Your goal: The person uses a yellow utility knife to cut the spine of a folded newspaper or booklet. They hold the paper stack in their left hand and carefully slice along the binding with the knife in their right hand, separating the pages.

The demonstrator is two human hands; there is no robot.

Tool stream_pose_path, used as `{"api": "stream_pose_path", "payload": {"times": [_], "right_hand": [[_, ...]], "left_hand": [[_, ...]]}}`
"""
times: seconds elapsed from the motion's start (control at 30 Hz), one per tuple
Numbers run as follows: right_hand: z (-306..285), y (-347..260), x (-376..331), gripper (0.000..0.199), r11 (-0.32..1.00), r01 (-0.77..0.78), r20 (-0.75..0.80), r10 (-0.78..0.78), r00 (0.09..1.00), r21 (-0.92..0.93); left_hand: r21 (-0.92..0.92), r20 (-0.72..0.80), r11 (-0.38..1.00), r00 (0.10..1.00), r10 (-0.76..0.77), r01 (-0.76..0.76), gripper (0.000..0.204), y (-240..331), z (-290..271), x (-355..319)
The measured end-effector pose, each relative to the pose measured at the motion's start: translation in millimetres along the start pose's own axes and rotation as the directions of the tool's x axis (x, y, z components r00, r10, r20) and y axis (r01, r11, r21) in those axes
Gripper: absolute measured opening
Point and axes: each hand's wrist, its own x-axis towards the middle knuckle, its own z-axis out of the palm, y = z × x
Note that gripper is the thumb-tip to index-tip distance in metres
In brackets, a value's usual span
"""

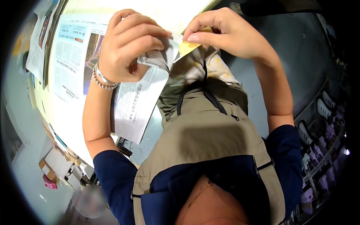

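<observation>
My location is a workshop, apparently one concerned with shoes. A rack [318,170] on my right carries black-and-white shoes [324,108] and numerous purple pieces [330,131], too small to identify. I wear a khaki bib apron [213,122] over a dark blue shirt [114,176], as working dress. My work surface is a broad, pale table [71,125], partly covered by newspaper [69,67]. A cardboard box [48,170] sits near mixed clutter at lower left; the floor [245,71] is plain grey.

Newspaper sheets [71,60] lie spread on a pale, brightly lit table [69,122].
</observation>
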Motion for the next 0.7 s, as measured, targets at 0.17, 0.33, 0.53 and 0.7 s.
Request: {"api": "stream_pose_path", "payload": {"times": [0.17, 0.33, 0.53, 0.7], "right_hand": [[44, -4, -15, 0.016, 0.986, -0.116, -0.017, 0.119, 0.993, 0.119], [92, -16, -25, 0.017, 0.986, -0.108, 0.004, 0.109, 0.994, 0.125], [153, -11, -29, 0.018, 0.979, 0.014, 0.111, -0.037, 0.993, 0.202], [204, -1, -34, 0.020, 0.981, 0.139, 0.207, -0.165, 0.964, 0.136]], "left_hand": [[-0.454, -0.050, 0.886, 0.989, -0.137, 0.100, 0.005, -15, -1, -12], [-0.794, -0.248, 0.607, 0.923, -0.295, -0.019, 0.025, -38, 24, -28], [-0.828, -0.265, 0.561, 0.897, -0.353, -0.024, 0.023, -44, 25, -29], [-0.857, -0.244, 0.515, 0.881, -0.406, 0.000, 0.025, -39, 20, -28]]}}
